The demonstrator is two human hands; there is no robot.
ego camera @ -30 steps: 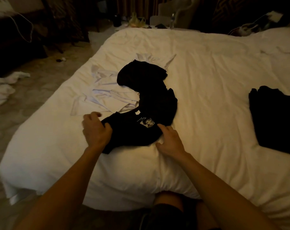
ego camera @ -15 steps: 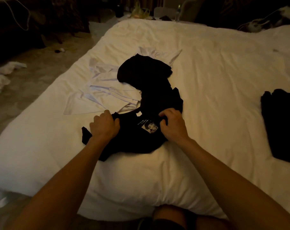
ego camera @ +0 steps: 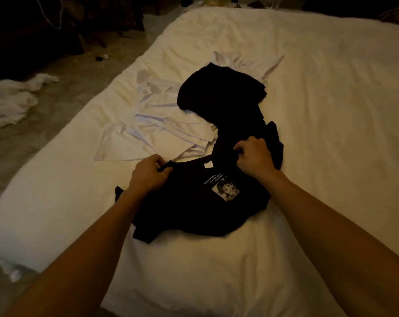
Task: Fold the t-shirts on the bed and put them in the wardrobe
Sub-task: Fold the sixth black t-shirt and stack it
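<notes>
Far to my left, on the floor beside the bed, lies a crumpled white cloth (ego camera: 10, 100), and further back a small dark object (ego camera: 101, 57) that I cannot make out in the dim light. On the left part of the bed (ego camera: 331, 115) a white t-shirt (ego camera: 157, 136) is spread out, rumpled and creased, its near edge just beside my left hand.

My left hand (ego camera: 148, 176) has its fingers curled, pinching the black t-shirt (ego camera: 189, 209) at the left side of the neckline. The shirt lies bunched on the white cover near the foot of the bed, between my two hands and in front of me. A small white tag (ego camera: 208, 165) shows inside the collar, and a square black-and-white print (ego camera: 224, 192) with lines of small text above it sits on the chest, nearer my right hand.

My right hand (ego camera: 254, 159) grips the black fabric at the right side of the collar, fingers curled down into the cloth.

Beyond that hand the dark cloth runs up into a black heap (ego camera: 219, 92). I cannot tell whether it is the same shirt or another. It lies partly over a second white garment (ego camera: 248, 62). To the right the bed cover is smooth and pale.
</notes>
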